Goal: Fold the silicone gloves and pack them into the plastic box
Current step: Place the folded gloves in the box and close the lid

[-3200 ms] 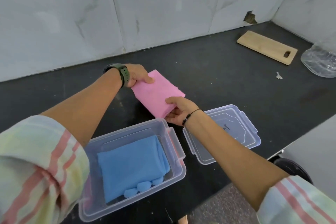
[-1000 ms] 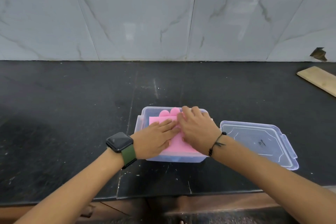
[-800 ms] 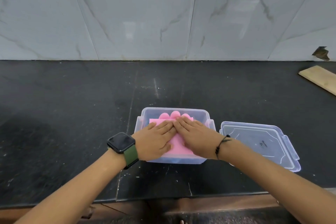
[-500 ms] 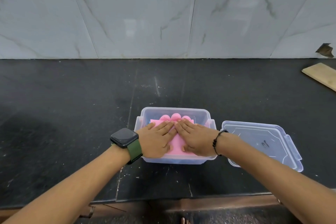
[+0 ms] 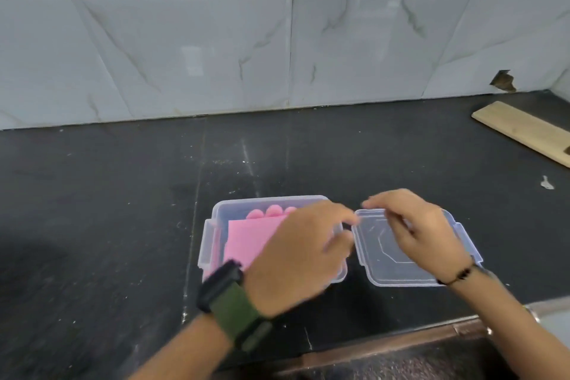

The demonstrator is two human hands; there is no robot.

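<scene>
The box (image 5: 212, 227) stands on the worktop (image 5: 123, 194) near its front edge, with the folded glove (image 5: 246, 237) lying inside it. The left hand (image 5: 300, 259) is over the box's right half; the glove lies to its left. The lid (image 5: 385, 268) lies flat on the worktop just right of the box, under the right hand (image 5: 413, 225). A board (image 5: 524, 129) lies far right and behind both hands, by the wall (image 5: 277, 49).
</scene>
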